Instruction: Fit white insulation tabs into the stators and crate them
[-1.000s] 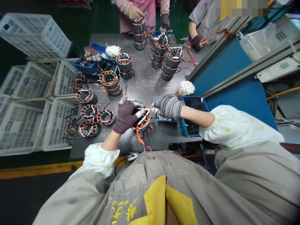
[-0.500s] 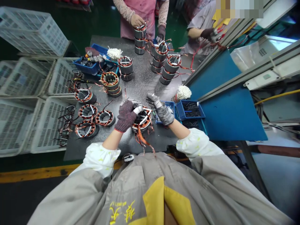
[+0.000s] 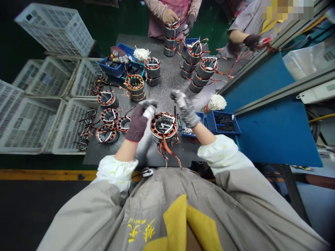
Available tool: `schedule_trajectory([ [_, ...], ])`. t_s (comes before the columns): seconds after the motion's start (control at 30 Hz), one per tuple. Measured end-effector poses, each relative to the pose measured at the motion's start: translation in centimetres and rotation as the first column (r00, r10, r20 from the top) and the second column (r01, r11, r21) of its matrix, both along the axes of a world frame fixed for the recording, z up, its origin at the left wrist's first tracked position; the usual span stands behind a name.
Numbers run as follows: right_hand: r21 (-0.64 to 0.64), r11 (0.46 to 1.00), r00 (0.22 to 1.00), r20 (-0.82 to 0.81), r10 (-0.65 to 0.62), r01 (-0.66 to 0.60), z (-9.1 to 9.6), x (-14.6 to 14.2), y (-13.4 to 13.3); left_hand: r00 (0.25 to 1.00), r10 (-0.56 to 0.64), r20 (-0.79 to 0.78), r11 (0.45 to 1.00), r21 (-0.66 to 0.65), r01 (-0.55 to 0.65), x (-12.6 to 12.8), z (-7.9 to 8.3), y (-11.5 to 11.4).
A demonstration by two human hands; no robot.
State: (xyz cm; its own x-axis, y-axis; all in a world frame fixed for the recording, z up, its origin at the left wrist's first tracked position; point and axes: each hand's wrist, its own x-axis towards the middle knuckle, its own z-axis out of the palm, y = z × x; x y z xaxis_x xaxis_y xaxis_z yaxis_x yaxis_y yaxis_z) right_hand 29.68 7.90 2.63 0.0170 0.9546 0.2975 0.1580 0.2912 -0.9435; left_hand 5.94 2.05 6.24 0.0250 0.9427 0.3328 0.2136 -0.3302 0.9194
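My worktop [image 3: 162, 94] carries the copper ring [image 3: 162, 135] at its near side. My left hand [image 3: 138, 122] is just left of it; my right hand [image 3: 187, 109] is right and a bit farther. Both look off the ring, but I can't tell if they pinch something small. I'd steady the ring first, keeping the orange wires [image 3: 170, 150] and white strip [image 3: 171, 119] from snagging.

A motor stator [image 3: 164, 135] stands on the workbench [image 3: 165, 93] between the left hand [image 3: 140, 120] and right hand [image 3: 186, 109]; to its left are four more stators [image 3: 113, 101], with crates [image 3: 28, 122] beyond the bench's left edge; stator stacks [image 3: 200, 81] stand behind; parts bins [image 3: 227, 132] sit right, a tube bundle [image 3: 217, 102] behind them.
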Motion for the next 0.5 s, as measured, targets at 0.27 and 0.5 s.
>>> schedule_trajectory([
  [0.27,-0.118,0.957,0.964,0.000,-0.266,0.264,1.9,5.5,-4.1,0.735,-0.070,-0.674,0.997,-0.031,0.066,3.7,2.3,-7.5],
  [0.5,0.013,1.000,0.894,0.447,0.018,-0.027,4.1,1.8,-10.1,0.907,-0.333,-0.260,0.888,-0.410,0.209,0.2,1.7,-1.4],
])
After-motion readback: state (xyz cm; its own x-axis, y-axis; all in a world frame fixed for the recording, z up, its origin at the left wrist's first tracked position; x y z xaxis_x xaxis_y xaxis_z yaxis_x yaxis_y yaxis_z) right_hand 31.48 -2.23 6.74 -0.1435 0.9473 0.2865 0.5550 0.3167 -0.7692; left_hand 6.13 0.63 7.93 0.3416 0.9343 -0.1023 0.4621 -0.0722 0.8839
